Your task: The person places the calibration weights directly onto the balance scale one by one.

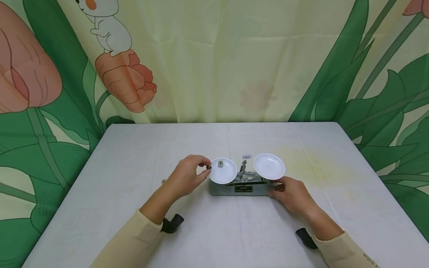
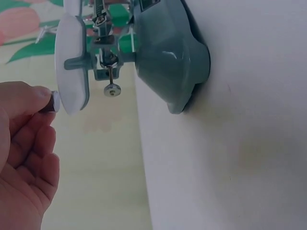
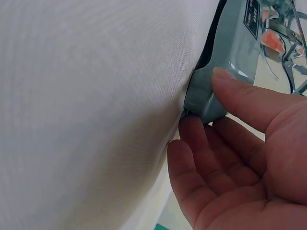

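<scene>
A balance scale (image 1: 242,189) with a grey-green base stands on the table. Its left white pan (image 1: 225,176) carries one small metal weight (image 1: 220,163); nothing lies on the right white pan (image 1: 269,166). Between thumb and fingertips, my left hand (image 1: 188,174) pinches a small dark cylindrical weight (image 2: 51,102) at the left pan's outer rim. The left wrist view shows that weight beside the pan edge. My right hand (image 1: 292,194) holds the right end of the scale's base, thumb on the front face (image 3: 225,82) and fingertips around the end.
Behind my left wrist a small brass-coloured object (image 1: 164,181) is partly hidden on the white-covered table (image 1: 241,230). The scale's pointer and scale plate (image 1: 246,158) rise between the pans. A printed curtain (image 1: 214,82) hangs behind the table.
</scene>
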`<state>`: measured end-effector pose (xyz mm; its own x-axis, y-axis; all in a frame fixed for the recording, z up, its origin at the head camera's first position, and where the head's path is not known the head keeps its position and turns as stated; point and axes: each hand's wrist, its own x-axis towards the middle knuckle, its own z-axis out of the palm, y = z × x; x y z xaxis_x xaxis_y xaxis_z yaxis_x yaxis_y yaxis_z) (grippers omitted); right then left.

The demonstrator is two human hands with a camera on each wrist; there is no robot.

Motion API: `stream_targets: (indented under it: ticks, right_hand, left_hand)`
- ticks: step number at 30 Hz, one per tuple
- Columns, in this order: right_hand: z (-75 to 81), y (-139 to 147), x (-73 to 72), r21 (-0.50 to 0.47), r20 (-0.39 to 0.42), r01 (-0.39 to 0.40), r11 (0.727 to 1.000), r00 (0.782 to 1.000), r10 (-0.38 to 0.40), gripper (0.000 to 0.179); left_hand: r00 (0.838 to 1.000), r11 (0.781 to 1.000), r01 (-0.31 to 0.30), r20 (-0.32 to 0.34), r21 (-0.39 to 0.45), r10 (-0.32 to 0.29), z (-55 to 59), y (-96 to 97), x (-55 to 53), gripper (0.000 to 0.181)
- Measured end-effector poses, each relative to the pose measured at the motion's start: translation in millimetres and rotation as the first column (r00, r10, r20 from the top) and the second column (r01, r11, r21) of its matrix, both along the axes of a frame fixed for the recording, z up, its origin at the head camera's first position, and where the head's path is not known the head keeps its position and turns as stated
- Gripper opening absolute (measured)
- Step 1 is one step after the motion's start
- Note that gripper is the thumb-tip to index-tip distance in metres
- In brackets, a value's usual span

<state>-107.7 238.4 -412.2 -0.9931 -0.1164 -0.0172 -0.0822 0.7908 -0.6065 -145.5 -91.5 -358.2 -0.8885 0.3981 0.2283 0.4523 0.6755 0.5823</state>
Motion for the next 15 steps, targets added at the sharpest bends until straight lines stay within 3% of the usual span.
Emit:
stream_targets:
  ticks: [9, 15]
  right_hand:
    - [1.0, -0.1, 0.1, -0.001, 0.002, -0.008, 1.0, 1.0, 0.008, 0.038]
    - [1.7, -1.0, 1.0, 0.002, 0.018, -0.006, 1.0, 1.0, 0.006, 0.039]
  left_hand:
    - [1.0, 1.0, -0.008, 0.026, 0.001, 0.008, -2.9, 9.1, -4.9, 0.016]
    - [1.0, 1.0, 0.014, 0.0, -0.016, -0.014, -4.5, 14.5, -8.1, 0.012]
